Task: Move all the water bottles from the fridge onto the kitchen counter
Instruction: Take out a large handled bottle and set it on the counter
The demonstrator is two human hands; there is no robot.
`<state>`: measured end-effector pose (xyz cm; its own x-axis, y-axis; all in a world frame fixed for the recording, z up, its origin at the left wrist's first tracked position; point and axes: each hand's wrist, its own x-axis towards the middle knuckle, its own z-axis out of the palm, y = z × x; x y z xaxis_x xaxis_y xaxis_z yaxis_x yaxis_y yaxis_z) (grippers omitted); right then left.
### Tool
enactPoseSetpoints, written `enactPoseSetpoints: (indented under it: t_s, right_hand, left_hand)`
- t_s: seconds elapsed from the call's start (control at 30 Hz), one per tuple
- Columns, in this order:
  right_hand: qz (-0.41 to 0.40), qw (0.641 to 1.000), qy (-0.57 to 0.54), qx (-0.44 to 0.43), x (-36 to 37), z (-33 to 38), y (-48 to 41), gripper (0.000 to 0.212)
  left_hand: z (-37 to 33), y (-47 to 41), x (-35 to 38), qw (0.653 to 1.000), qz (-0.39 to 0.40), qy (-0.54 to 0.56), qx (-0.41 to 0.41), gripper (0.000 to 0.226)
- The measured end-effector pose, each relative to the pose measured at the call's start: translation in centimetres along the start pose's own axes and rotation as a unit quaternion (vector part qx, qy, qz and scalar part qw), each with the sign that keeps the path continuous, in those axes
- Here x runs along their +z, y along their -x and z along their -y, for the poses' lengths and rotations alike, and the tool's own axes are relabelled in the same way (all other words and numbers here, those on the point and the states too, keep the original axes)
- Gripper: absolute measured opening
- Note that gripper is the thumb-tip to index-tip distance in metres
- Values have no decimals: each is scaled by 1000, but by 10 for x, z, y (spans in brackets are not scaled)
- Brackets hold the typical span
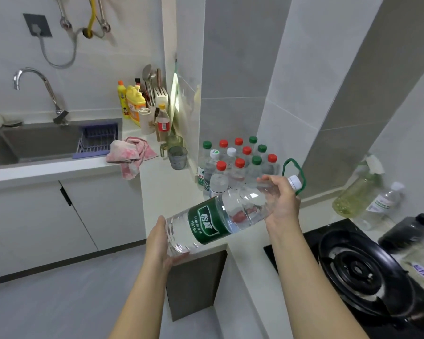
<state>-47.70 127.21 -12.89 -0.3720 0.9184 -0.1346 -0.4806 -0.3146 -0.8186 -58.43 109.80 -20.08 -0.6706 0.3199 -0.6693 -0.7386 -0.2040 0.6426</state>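
Green label, clear plastic: the large water bottle (220,221) is in the air, lying nearly on its side over the corner of the kitchen counter (171,192), white cap pointing up and to the right. The left hand (160,243) cups the base, palm against the bottom and fingers curled under it. The right hand (282,201) is wrapped round the shoulder just below the cap, thumb and fingers closed on the plastic. Both hands are loaded, nothing slack.

Behind it, the cluster of small bottles (238,165) stands packed into the corner against the wall, with red, green and white caps, so plenty is across already by the look of it.

Now the set-down, as I judge it. Swing the base down first, let the left hand guide it onto bare counter in front of that cluster, and bring the neck upright with the right. It looks full and heavy, so the base should land flat before either hand loosens. Watch the front row — one nudge could topple the small ones like skittles — and give the gas stove (360,267) on the right a wide berth.
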Motion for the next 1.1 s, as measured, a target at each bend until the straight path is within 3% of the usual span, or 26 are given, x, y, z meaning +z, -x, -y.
enactPoseSetpoints:
  t_s: [0.13,0.27,0.4,0.53,0.9,1.1]
  right_hand:
    - [-11,1000,19,15,28,-16,-21,7]
    - [-41,999,29,12,48,-31,-39,23]
    - [-55,997,41,18,54,-44,-56,21]
    - [-64,996,68,1,57,-50,-69,51]
    - [-18,968,237,-75,55,-61,-92,24]
    - [18,938,326,-120,58,-74,-99,11]
  left_hand:
    - [-28,-37,5,999,9,-1,-35,30]
    - [-42,-80,8,997,28,-31,-64,31]
    - [-44,-115,8,994,19,-61,-90,34]
    - [-38,-135,10,988,6,-123,-90,30]
    - [9,-158,26,956,48,-281,-62,21]
    - [42,-166,36,922,52,-380,59,31]
